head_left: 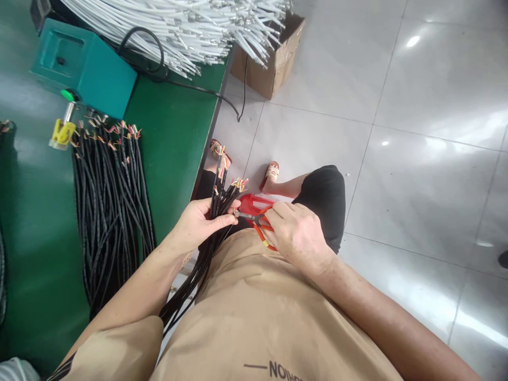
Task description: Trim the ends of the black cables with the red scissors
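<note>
My left hand (204,222) is closed around a bundle of black cables (206,246) above my lap. Red, yellow and white wire ends fan out at the top of the bundle. In my right hand (296,227) are small scissors (264,225) with orange handles, their blades pointing left at the cables near my left thumb. Whether the blades touch a wire is too small to tell. A red plastic tray or basket (254,201) sits on my lap just beyond the scissors, partly hidden by them and my right hand.
On the green table (174,127) to the left lies a large pile of black cables (113,211), beside a teal machine box (85,66) and a yellow-tipped tool (62,133). White cables (178,32) overhang the far table edge, near a cardboard box (273,63) on the tiled floor.
</note>
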`<move>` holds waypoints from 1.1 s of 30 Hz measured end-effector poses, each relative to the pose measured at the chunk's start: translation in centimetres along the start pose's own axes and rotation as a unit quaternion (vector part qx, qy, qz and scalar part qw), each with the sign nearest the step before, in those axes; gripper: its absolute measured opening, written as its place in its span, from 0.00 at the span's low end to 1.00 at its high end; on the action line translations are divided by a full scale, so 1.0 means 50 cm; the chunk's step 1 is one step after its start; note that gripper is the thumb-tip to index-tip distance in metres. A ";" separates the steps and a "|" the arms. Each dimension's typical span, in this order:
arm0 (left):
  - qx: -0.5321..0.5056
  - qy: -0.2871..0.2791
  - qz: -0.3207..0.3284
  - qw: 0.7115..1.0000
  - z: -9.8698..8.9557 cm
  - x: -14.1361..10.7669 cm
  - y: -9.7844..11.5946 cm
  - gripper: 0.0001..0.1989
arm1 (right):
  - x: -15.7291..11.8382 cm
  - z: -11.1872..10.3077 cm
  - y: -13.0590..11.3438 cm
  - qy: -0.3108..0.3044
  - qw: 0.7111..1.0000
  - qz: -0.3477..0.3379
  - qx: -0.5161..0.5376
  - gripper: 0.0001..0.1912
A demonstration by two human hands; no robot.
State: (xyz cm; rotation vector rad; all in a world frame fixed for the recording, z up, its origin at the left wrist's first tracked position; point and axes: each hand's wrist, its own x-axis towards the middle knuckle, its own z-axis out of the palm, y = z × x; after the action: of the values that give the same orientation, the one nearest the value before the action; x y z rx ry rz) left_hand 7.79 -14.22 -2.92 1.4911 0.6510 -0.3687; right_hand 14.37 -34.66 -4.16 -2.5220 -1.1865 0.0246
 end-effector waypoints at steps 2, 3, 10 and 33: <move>0.008 0.002 0.003 1.000 0.000 0.000 0.000 0.18 | 0.000 -0.001 0.000 0.005 1.000 0.002 -0.003 0.13; 0.011 0.002 0.005 1.000 0.000 0.000 0.000 0.18 | 0.000 -0.001 0.000 0.005 1.000 0.004 -0.004 0.13; 0.015 0.004 -0.001 1.000 0.002 -0.001 0.003 0.18 | -0.001 0.000 0.003 0.004 1.000 0.007 0.013 0.11; 0.016 -0.025 0.002 1.000 0.000 -0.001 0.001 0.16 | 0.011 -0.022 0.023 -0.007 0.999 -0.031 -0.028 0.08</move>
State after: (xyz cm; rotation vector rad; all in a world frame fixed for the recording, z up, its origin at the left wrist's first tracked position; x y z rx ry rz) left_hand 7.80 -14.24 -2.87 1.5088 0.6038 -0.4140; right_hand 15.76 -35.28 -3.45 -2.5354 -1.2881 -0.0067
